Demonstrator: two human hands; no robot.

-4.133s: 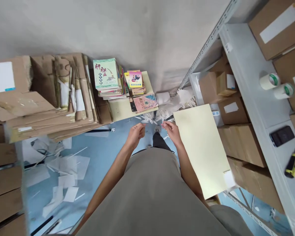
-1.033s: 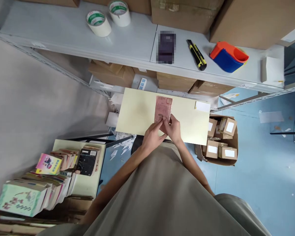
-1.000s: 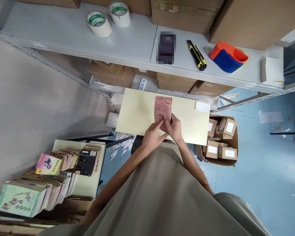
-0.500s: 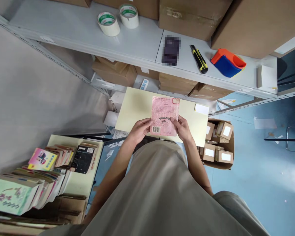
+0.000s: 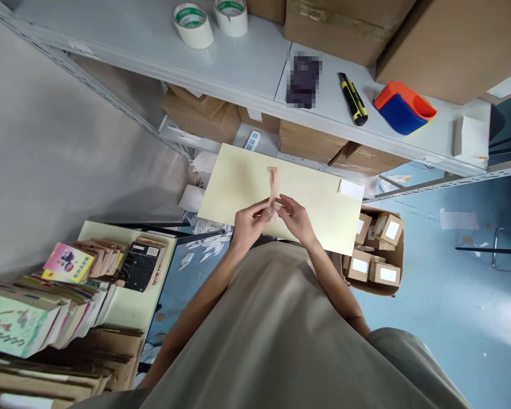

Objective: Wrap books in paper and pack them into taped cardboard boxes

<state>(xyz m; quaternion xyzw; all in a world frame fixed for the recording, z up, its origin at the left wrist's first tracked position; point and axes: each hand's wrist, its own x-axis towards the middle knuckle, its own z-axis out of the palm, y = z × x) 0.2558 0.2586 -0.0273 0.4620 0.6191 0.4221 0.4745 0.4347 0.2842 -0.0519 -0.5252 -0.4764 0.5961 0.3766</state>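
A thin, worn book [image 5: 273,182] stands edge-on above the pale yellow board, its narrow side facing me and its covers hardly visible. My left hand [image 5: 250,226] is closed on its near left part, with thumb and fingers along the cover. From the other side, my right hand [image 5: 297,220] has its thumb and curled fingertips pinching the book's near edge. Some fingertips overlap there, so the exact contact is partly hidden. Under both hands lies the pale yellow board [image 5: 315,199], with a small white label [image 5: 351,189] near its right end.
A grey shelf [image 5: 247,68] ahead carries tape rolls [image 5: 193,26], a yellow-black utility knife [image 5: 353,99], a red-blue tape dispenser [image 5: 404,108] and cardboard boxes [image 5: 349,25]. Rows of books [image 5: 21,321] stand at left. A carton [image 5: 398,238] of small boxes sits on the floor at right.
The book has turned from its pink back cover facing me to edge-on. My right hand has moved left toward my left hand. The view has shifted slightly.
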